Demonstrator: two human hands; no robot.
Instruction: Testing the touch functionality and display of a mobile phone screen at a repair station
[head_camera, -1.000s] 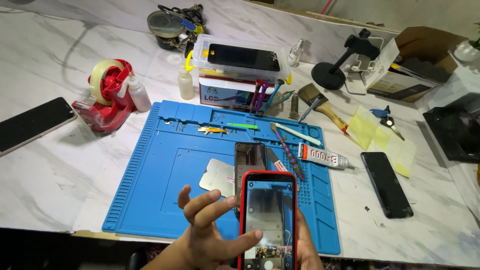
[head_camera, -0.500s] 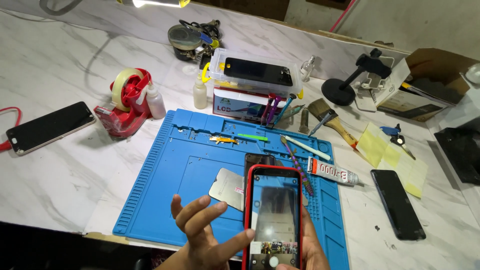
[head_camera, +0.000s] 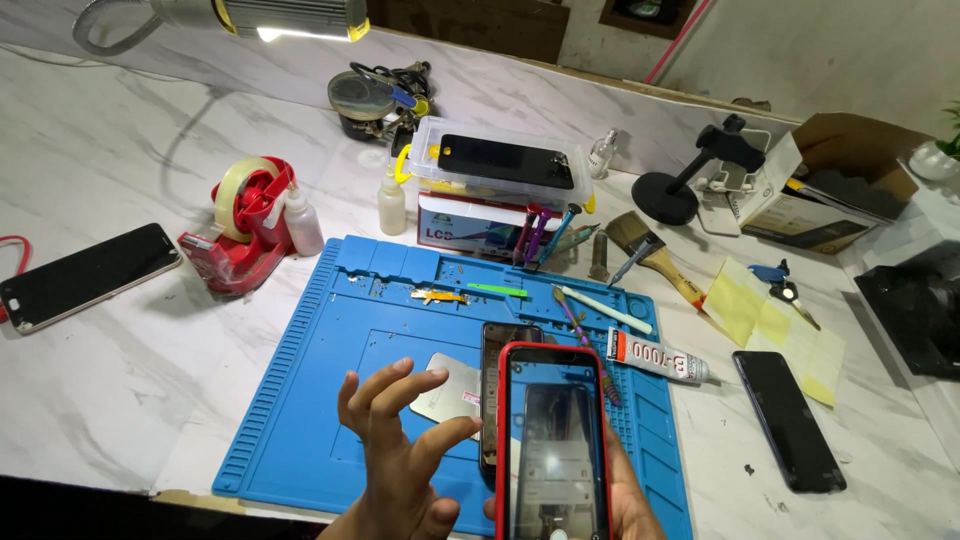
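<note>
Phone in a red case (head_camera: 553, 445), held up over the blue work mat (head_camera: 300, 400) at the near edge of the bench (head_camera: 110, 380), its lit screen facing the person. The right hand (head_camera: 628, 495) has its grip closed around the phone's lower edge from behind; mostly hidden, only fingers show. The left hand (head_camera: 395, 460) hovers just beside it, fingers spread, grasping nothing. I'd judge the phone light and stiff, with fragile, slick glass; the rubbery case sides look the safest hold. Beneath it a second dark phone (head_camera: 497, 345) lies on the mat beside a thin metal plate (head_camera: 447, 395).
</note>
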